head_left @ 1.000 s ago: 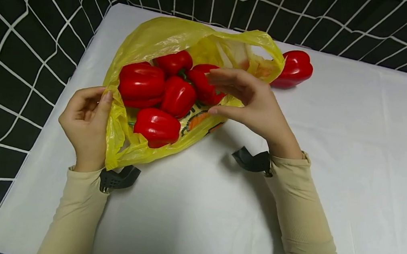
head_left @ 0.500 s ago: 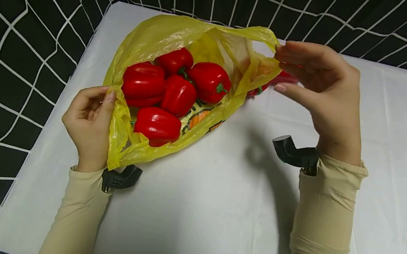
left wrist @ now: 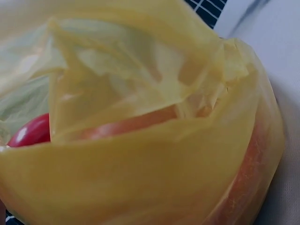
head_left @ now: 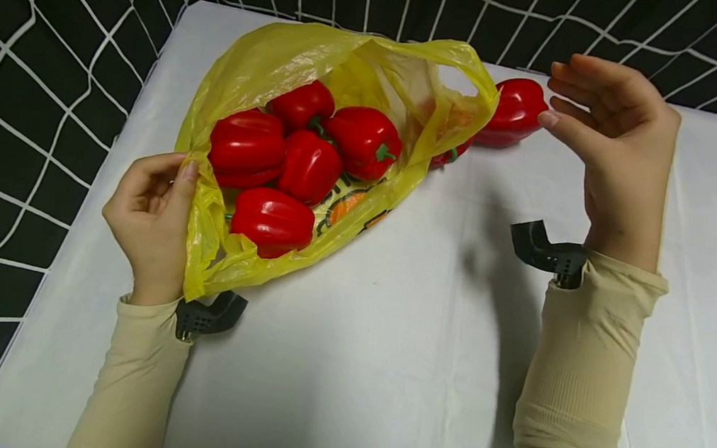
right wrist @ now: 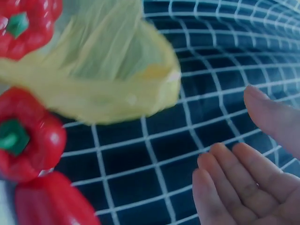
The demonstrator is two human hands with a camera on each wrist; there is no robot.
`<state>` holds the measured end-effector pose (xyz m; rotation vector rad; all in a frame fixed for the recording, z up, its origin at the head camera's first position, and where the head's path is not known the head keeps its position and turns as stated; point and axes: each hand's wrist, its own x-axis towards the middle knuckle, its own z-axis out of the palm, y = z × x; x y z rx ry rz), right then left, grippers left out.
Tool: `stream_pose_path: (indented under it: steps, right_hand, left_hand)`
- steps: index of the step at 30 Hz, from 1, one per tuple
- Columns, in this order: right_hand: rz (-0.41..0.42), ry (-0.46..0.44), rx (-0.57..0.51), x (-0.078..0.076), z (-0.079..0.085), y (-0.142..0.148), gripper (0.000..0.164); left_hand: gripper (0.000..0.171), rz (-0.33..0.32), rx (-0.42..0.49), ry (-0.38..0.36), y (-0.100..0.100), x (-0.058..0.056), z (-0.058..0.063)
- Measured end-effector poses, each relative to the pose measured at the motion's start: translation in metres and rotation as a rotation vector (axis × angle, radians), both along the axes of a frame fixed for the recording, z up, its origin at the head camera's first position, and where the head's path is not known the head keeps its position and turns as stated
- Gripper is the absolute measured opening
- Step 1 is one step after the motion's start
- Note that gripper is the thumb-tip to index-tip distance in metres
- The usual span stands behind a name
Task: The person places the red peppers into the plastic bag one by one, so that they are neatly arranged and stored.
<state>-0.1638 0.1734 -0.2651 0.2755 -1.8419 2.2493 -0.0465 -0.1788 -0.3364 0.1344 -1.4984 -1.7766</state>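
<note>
My left hand [head_left: 156,224] pinches the left rim of a yellow plastic bag [head_left: 284,50] between thumb and fingers, and the bag's mouth gapes wide. Several red bell peppers [head_left: 365,143] lie inside it, some with green stems showing. In the left wrist view the bag's yellow film [left wrist: 117,178] fills most of the picture. My right hand [head_left: 624,144] is raised at the right, fingers and thumb apart, nothing between them. Its thumb tip overlaps the edge of a red bell pepper [head_left: 517,113] outside the bag. Another pepper [right wrist: 30,136] with a green stem sits beside that one, partly behind the bag handle.
A white cloth-covered table [head_left: 346,365] bears everything. Black fabric with a white grid [head_left: 11,172] rises along its left and far edges. A dark camera mount [head_left: 548,255] juts from the right wrist, and a similar mount [head_left: 213,313] from the left.
My right hand has moved from over the bag's peppers to the right, past the handle, beside the pepper outside. My left hand keeps its pinch on the bag's rim.
</note>
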Motion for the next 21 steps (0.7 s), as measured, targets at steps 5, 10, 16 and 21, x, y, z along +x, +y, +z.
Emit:
stream_pose_path:
  steps: [5,10,16,21]
  right_hand:
    - [-0.108,-0.078,0.020,-0.012,-0.013,0.007,0.042]
    - [-0.165,-0.137,0.019,-0.021,-0.026,0.011,0.041]
    - [-0.247,-0.217,0.054,-0.029,-0.039,0.014,0.049]
    - [-0.314,-0.301,0.046,-0.036,-0.054,0.016,0.055]
  left_hand:
    - [0.008,0.004,0.004,-0.005,0.000,0.000,0.000]
    - [0.008,0.002,0.004,-0.002,0.000,0.000,0.000]
    - [0.009,0.003,0.004,-0.004,0.000,0.001,0.001]
    - [0.009,0.000,0.011,-0.005,0.000,0.001,0.001]
